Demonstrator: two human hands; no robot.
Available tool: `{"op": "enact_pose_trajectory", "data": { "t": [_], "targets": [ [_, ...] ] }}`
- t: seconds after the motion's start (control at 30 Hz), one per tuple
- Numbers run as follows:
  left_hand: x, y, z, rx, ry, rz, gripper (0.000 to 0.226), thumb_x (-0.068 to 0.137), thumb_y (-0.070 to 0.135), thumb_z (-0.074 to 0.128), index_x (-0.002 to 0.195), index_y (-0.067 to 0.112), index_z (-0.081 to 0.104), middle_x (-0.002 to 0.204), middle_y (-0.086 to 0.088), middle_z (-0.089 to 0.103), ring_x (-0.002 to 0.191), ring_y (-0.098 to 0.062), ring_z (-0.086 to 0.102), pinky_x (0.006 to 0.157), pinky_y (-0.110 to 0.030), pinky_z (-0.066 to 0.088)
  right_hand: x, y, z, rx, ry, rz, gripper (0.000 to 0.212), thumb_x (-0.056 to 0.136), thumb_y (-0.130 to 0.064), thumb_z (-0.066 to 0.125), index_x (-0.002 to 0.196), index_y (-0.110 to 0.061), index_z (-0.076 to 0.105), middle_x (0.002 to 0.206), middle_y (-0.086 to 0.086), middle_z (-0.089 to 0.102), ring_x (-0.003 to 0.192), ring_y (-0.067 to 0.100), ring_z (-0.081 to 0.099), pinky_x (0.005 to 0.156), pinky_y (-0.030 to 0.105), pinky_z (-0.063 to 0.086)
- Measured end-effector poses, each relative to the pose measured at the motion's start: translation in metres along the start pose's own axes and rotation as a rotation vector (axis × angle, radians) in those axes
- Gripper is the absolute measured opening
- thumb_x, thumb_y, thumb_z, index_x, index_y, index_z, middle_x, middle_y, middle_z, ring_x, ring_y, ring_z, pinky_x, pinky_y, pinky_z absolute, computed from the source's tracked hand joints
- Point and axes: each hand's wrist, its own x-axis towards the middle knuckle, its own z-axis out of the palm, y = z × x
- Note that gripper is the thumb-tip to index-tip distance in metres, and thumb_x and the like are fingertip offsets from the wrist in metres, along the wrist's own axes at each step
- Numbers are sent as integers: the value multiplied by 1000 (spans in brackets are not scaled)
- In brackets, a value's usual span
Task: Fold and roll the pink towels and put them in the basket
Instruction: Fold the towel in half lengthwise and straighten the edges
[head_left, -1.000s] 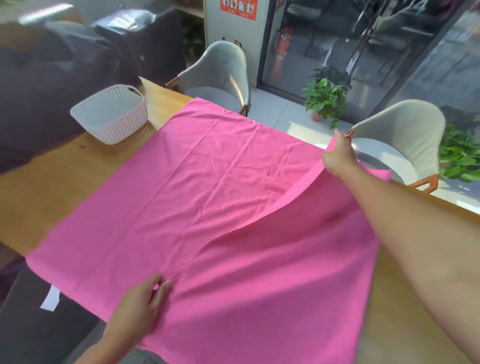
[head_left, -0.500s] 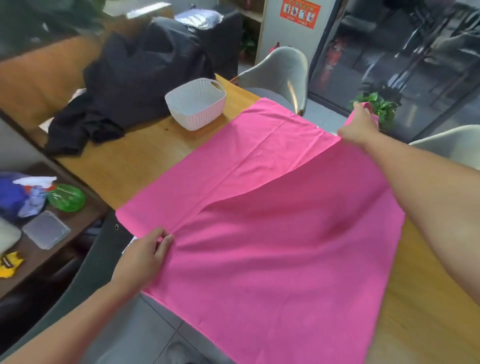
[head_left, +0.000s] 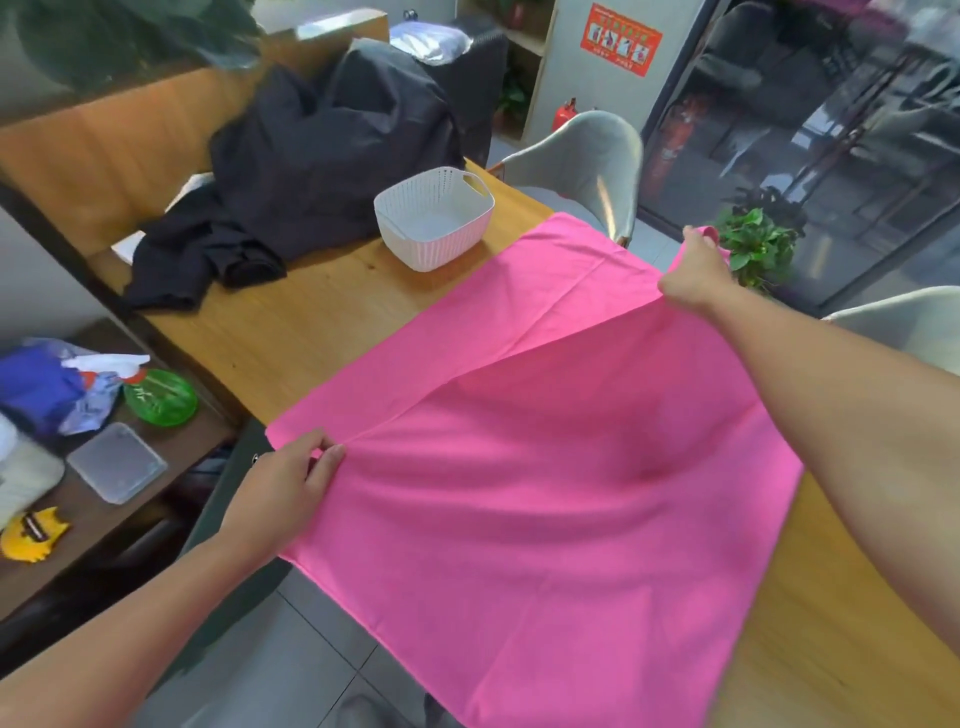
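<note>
A large pink towel (head_left: 545, 493) lies spread over the wooden table (head_left: 311, 317), its near edge hanging off the table. One half is being drawn over the other toward the left. My left hand (head_left: 291, 483) pinches the near corner of the upper layer at the table's near edge. My right hand (head_left: 693, 275) grips the far corner, lifted a little above the table. A white ribbed plastic basket (head_left: 467, 244) stands on the table beyond the towel's left edge, with nothing visible inside.
A heap of black cloth (head_left: 311, 156) lies on the table behind the basket. Two grey chairs (head_left: 587, 161) stand at the far side, with a potted plant (head_left: 758, 244) between them. A low shelf at left holds a green bottle (head_left: 161, 397) and a clear box (head_left: 117, 462).
Both hands have carried the towel's upper layer further left over the lower layer. The view has swung left, bringing the black cloth and the low shelf into sight.
</note>
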Motion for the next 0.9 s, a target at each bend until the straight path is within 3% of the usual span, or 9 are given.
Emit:
{"op": "enact_pose_trajectory", "data": {
  "t": [0.1, 0.2, 0.3, 0.5, 0.73, 0.83, 0.9],
  "targets": [
    [12, 3, -4, -8, -6, -5, 22, 104, 31, 51, 85, 24, 59, 58, 6, 62, 56, -14, 60, 52, -29, 37, 11, -14, 4, 8, 0, -7, 78, 84, -5, 57, 155, -10, 24, 157, 15, 30, 143, 34, 34, 120, 44, 24],
    [22, 3, -11, -27, 1, -21, 23, 104, 33, 51, 85, 23, 60, 60, 2, 65, 58, -18, 62, 56, -36, 46, 23, -32, 12, 48, 2, -45, 67, 87, -6, 58, 149, -8, 32, 152, 17, 35, 136, 37, 40, 109, 38, 33],
    [36, -1, -21, -29, 8, -39, 24, 103, 37, 50, 85, 25, 60, 64, 2, 67, 62, -17, 64, 61, -41, 51, 39, -47, 20, 40, -34, -57, 64, 88, -8, 59, 146, -5, 32, 149, 18, 35, 132, 41, 43, 108, 43, 34],
    [64, -24, -35, 2, 39, -85, 25, 103, 39, 49, 82, 31, 59, 60, 5, 65, 56, -15, 62, 54, -35, 47, 72, -72, 33, 67, -13, -22, 60, 84, -10, 54, 142, -9, 38, 146, 15, 39, 130, 37, 48, 112, 49, 29],
    [84, -53, -40, 65, 61, -164, 27, 103, 36, 50, 78, 30, 58, 67, 6, 65, 65, -16, 62, 62, -40, 50, 110, -90, 48, 39, -56, -66, 73, 83, -9, 56, 150, -9, 29, 155, 10, 30, 137, 35, 40, 109, 53, 35],
    [88, -58, -31, 69, 51, -214, 28, 103, 37, 48, 78, 30, 59, 66, 6, 65, 65, -16, 61, 62, -40, 50, 129, -99, 53, 85, -85, -102, 75, 85, -6, 54, 153, -11, 25, 159, 9, 24, 138, 35, 40, 107, 41, 38],
    [89, -62, -23, 106, 48, -254, 29, 104, 37, 48, 77, 28, 58, 66, 5, 64, 64, -17, 61, 61, -40, 49, 131, -105, 61, 173, -231, -124, 89, 89, -3, 57, 160, -18, 6, 168, 3, 1, 151, 26, 20, 107, 27, 30]
  ]
}}
